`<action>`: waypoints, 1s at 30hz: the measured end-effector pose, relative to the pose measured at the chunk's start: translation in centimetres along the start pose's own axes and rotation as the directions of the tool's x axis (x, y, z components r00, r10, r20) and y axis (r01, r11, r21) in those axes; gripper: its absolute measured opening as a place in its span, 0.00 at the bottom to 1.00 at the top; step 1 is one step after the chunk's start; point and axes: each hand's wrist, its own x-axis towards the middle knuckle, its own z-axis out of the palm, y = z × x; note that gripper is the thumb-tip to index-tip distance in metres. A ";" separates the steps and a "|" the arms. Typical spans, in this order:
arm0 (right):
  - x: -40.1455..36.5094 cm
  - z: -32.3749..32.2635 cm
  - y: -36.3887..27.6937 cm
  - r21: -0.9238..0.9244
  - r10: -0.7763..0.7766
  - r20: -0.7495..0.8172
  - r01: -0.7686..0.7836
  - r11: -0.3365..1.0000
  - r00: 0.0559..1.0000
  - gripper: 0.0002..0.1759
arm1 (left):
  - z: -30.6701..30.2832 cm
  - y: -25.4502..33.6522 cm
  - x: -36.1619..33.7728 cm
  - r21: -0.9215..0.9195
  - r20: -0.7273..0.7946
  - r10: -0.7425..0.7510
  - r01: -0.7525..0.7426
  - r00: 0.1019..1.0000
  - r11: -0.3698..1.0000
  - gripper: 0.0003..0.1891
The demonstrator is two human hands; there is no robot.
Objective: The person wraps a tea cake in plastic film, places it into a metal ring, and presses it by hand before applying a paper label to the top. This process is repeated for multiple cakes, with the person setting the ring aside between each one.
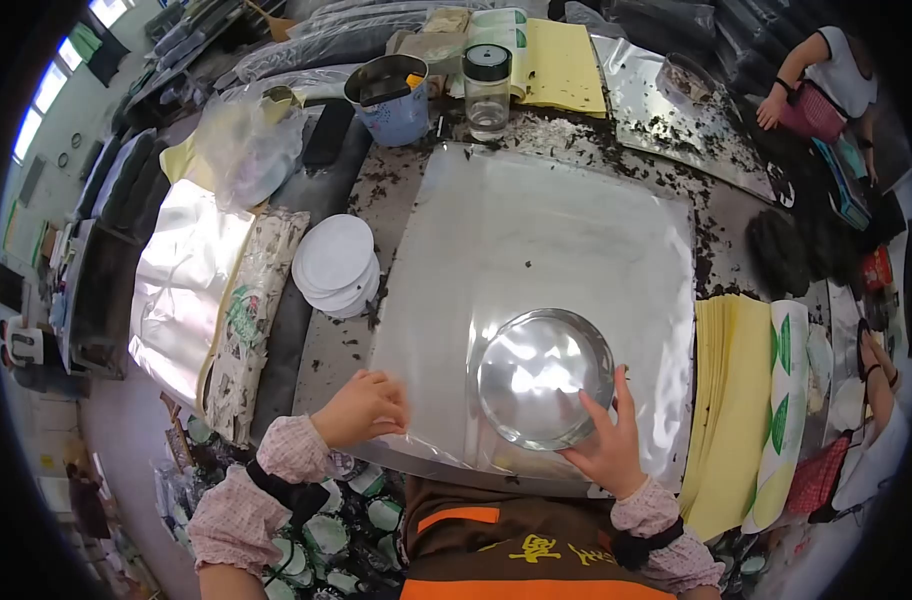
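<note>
A round, clear, shiny dish or lid (544,375) lies over the pale plastic-covered sheet (566,225) in front of me. My right hand (608,435) holds its lower right side, thumb on the surface and a finger along the rim. My left hand (363,408) is curled near the sheet's left edge, fingers bent together; whether anything small is between them is hidden. Beyond it lies a stack of white paper discs (336,262). Yellow sheets (728,400) are stacked to the right of the plastic-covered sheet.
At the back stand a blue metal cup (394,105) and a dark-lidded jar (487,95). A dark phone (329,133) lies left of them. Foil packaging (189,290) lies at the left. Dark flakes litter the metal tray (681,120). Other people's arms show at the right.
</note>
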 end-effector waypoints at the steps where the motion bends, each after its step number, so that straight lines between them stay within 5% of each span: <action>1: 0.1 0.2 -0.1 0.023 0.012 -0.019 -0.011 1.000 1.000 0.50 | 0.0 0.4 0.1 0.064 -0.043 0.048 -0.045 0.998 0.997 0.08; 5: 0.0 0.0 -0.9 0.091 0.137 -0.035 -0.133 0.987 0.990 0.41 | -4.9 4.4 0.5 0.150 -0.452 0.011 0.064 0.892 0.987 0.09; 7: -0.6 0.6 0.2 0.150 0.071 -0.010 -0.069 0.986 0.997 0.31 | -3.0 1.9 -0.8 0.048 -0.188 -0.035 0.045 0.981 0.998 0.12; 10: -1.0 0.3 0.3 0.220 0.067 0.024 -0.070 0.973 0.997 0.22 | -0.1 -1.2 -1.8 -0.053 0.083 -0.011 0.016 0.996 0.998 0.14; 13: -2.6 -2.4 -0.7 0.287 -0.003 0.075 -0.019 0.958 0.997 0.19 | 1.6 -2.7 -2.2 -0.103 0.017 0.023 -0.022 1.000 0.994 0.13; 16: -2.2 -5.3 -2.5 0.255 -0.245 0.191 0.193 0.947 0.950 0.18 | 1.2 -1.9 -1.7 -0.027 0.072 0.012 -0.010 0.997 1.000 0.12; 18: -2.5 -4.7 -3.2 0.261 -0.380 0.301 0.308 0.915 0.875 0.18 | -0.1 -0.7 -1.2 -0.192 0.108 -0.074 0.094 0.991 0.977 0.10; 19: -2.3 -4.2 -3.4 0.279 -0.387 0.315 0.305 0.910 0.867 0.18 | -0.4 -0.5 -0.8 -0.271 0.131 -0.114 0.146 0.985 0.951 0.09; 22: -1.9 -3.3 -4.3 0.333 -0.400 0.313 0.295 0.896 0.862 0.20 | 0.3 -1.1 -0.8 -0.076 0.056 -0.039 0.043 0.998 0.996 0.08; 24: -1.7 -2.9 -4.7 0.351 -0.385 0.219 0.296 0.888 0.897 0.22 | 0.9 -2.1 -1.0 -0.216 -0.016 -0.017 0.013 1.000 0.976 0.06; 28: -0.8 -0.9 -8.1 0.561 -0.136 0.561 -0.254 0.788 0.817 0.30 | 0.5 -2.4 -0.4 -0.159 0.047 0.092 -0.084 0.995 0.984 0.02; 30: 0.3 2.1 -9.6 0.619 -0.215 0.628 -0.312 0.720 0.748 0.36 | -2.2 1.5 1.8 -0.197 -0.308 -0.135 0.075 0.942 0.977 0.01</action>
